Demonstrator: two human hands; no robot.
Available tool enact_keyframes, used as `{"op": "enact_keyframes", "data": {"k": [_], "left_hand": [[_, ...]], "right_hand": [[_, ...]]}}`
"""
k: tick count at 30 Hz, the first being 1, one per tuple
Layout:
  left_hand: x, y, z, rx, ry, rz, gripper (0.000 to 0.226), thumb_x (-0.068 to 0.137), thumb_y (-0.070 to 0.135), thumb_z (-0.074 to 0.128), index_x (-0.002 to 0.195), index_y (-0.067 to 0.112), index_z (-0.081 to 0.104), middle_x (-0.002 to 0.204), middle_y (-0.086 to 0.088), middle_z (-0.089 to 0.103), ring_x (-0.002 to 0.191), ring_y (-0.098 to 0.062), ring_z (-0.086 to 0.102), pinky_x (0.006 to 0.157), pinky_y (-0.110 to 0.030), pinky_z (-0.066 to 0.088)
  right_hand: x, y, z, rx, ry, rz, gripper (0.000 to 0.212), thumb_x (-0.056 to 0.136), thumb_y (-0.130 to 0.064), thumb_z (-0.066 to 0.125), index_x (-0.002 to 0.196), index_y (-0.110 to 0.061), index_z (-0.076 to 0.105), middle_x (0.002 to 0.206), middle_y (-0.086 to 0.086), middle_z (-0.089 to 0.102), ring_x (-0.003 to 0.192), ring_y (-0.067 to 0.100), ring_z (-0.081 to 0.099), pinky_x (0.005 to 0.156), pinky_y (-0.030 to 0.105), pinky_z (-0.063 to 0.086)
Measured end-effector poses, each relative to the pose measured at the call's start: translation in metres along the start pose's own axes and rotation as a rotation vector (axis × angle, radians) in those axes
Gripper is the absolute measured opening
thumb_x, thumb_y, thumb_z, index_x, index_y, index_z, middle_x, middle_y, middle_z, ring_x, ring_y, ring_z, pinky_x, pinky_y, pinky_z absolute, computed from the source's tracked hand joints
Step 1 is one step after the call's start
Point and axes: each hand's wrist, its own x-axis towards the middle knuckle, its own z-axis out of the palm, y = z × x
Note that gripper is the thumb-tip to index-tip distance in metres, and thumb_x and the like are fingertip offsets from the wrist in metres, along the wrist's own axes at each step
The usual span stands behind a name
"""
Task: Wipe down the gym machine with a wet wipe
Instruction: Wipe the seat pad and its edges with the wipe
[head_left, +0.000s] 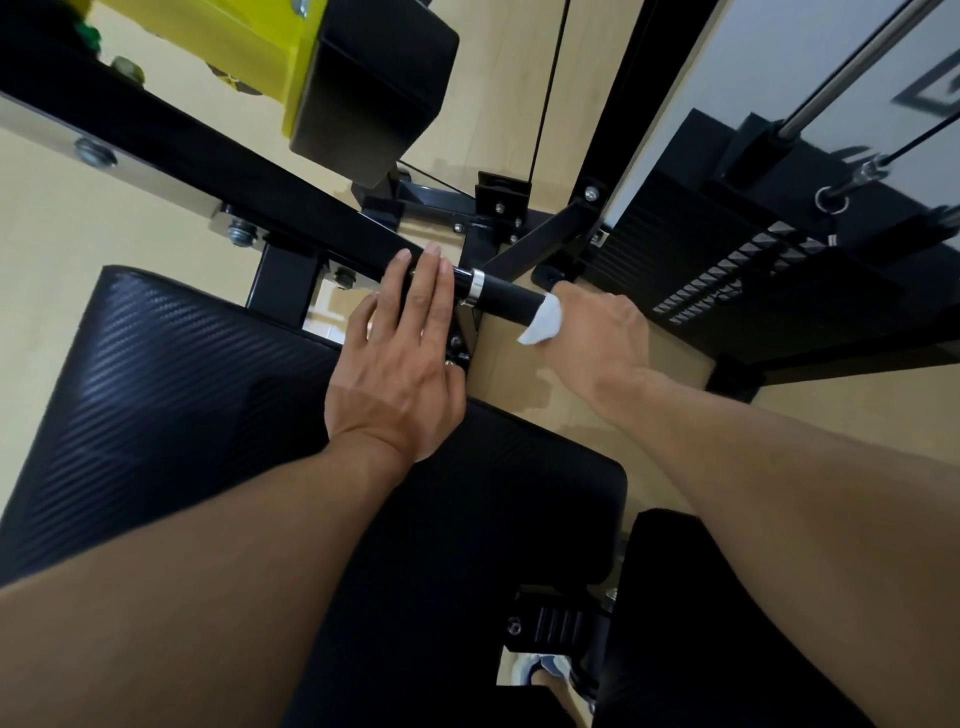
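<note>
The gym machine's black steel arm (218, 171) runs diagonally from upper left to centre and ends in a black handle grip (506, 299) with a chrome ring. My right hand (602, 338) is closed around the end of that grip with a white wet wipe (543, 325) wrapped between palm and handle; part of the wipe sticks out on the left. My left hand (402, 353) lies flat with fingers together on the arm just left of the chrome ring, holding nothing.
A black textured seat pad (171, 395) lies below the arm. A yellow and black padded block (358, 78) hangs at the top. The weight stack (727, 254) with guide rod and cable stands at the right. Light wooden floor lies beneath.
</note>
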Motion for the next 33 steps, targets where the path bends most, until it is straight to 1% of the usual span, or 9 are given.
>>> {"op": "enact_keyframes", "data": {"k": [6,9,13,20,23,25,28,31,33], "left_hand": [[0.000,0.001,0.000,0.002,0.005,0.002,0.082,0.091,0.026,0.040,0.159,0.004,0.001,0.170,-0.011,0.003,0.157,-0.028,0.004,0.122,-0.044,0.023],[0.000,0.000,0.000,-0.007,0.017,0.004,0.076,0.092,0.030,0.028,0.159,0.004,0.003,0.170,-0.011,0.002,0.157,-0.028,0.004,0.123,-0.044,0.022],[0.000,0.001,0.000,-0.013,0.015,-0.002,0.080,0.089,0.025,0.035,0.160,0.005,0.002,0.170,-0.010,0.001,0.157,-0.027,0.003,0.123,-0.043,0.021],[0.000,0.001,0.001,0.000,0.019,-0.004,0.078,0.089,0.029,0.026,0.159,0.005,0.001,0.170,-0.011,0.002,0.157,-0.027,0.003,0.123,-0.043,0.021],[0.000,0.000,0.000,-0.015,0.021,-0.004,0.080,0.089,0.027,0.031,0.160,0.005,0.001,0.170,-0.010,0.002,0.157,-0.027,0.003,0.123,-0.043,0.021],[0.000,0.000,0.000,-0.014,0.012,-0.002,0.083,0.089,0.025,0.038,0.160,0.005,0.000,0.170,-0.010,0.000,0.157,-0.027,0.002,0.123,-0.043,0.021],[0.000,0.001,0.000,-0.013,0.001,-0.003,0.085,0.088,0.025,0.042,0.160,0.005,-0.001,0.170,-0.010,-0.002,0.157,-0.028,0.001,0.123,-0.043,0.022],[0.001,-0.001,0.001,-0.007,-0.001,0.005,0.084,0.089,0.026,0.041,0.159,0.005,-0.001,0.170,-0.010,-0.002,0.157,-0.028,0.001,0.122,-0.044,0.022],[0.000,-0.001,0.001,-0.013,0.002,0.001,0.082,0.090,0.028,0.035,0.159,0.005,-0.001,0.170,-0.011,0.000,0.157,-0.028,0.001,0.123,-0.043,0.021]], "right_hand": [[0.005,-0.057,-0.004,0.120,0.103,-0.240,0.063,0.074,-0.059,0.076,0.118,-0.021,0.053,0.102,-0.006,0.065,0.095,0.019,0.062,0.091,0.035,0.040],[-0.008,-0.020,-0.004,0.127,0.059,-0.389,0.082,0.080,-0.075,0.058,0.135,-0.015,0.048,0.114,-0.003,0.060,0.104,0.015,0.057,0.100,0.034,0.040],[-0.017,0.026,0.001,0.073,0.031,-0.383,0.058,0.104,-0.054,0.031,0.137,-0.008,0.047,0.118,0.004,0.059,0.110,0.020,0.057,0.103,0.038,0.040],[0.006,-0.063,-0.003,-0.050,0.147,-0.399,0.038,0.103,-0.034,0.026,0.121,-0.014,0.054,0.105,0.002,0.063,0.092,0.020,0.063,0.088,0.036,0.045],[0.004,-0.044,-0.003,-0.028,0.092,-0.409,0.032,0.106,-0.036,0.038,0.127,-0.015,0.051,0.110,0.002,0.063,0.093,0.019,0.062,0.091,0.035,0.045],[-0.004,-0.012,-0.005,0.018,0.013,-0.361,0.038,0.105,-0.042,0.046,0.130,-0.013,0.050,0.115,0.004,0.064,0.095,0.020,0.062,0.095,0.037,0.044],[-0.014,0.025,-0.007,-0.100,-0.024,-0.300,0.046,0.106,-0.050,0.037,0.124,-0.010,0.051,0.107,0.004,0.064,0.091,0.020,0.063,0.098,0.039,0.044],[-0.006,-0.002,-0.011,-0.094,-0.009,-0.310,0.051,0.104,-0.054,0.027,0.119,-0.012,0.052,0.103,0.001,0.065,0.090,0.019,0.064,0.099,0.039,0.043],[0.004,-0.041,-0.015,-0.078,0.028,-0.353,0.054,0.099,-0.045,0.014,0.119,-0.012,0.053,0.105,0.002,0.064,0.093,0.019,0.063,0.096,0.039,0.041]]}}
